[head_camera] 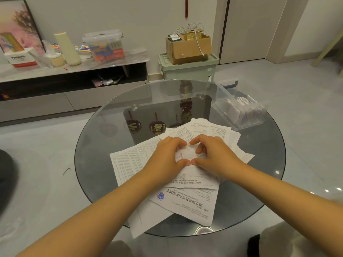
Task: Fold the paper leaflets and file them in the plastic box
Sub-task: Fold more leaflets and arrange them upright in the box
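Both hands, left hand [168, 154] and right hand [216, 154], pinch a small folded leaflet [187, 154] over loose leaflets [133, 162] on the glass counter [104, 127]; plastic box [239, 110] beyond.

Round glass table [104, 145]; brown cardboard box [187, 48] atop pale green plastic bin [187, 70]; cream cylinder [67, 48] on grey low cabinet [55, 71].
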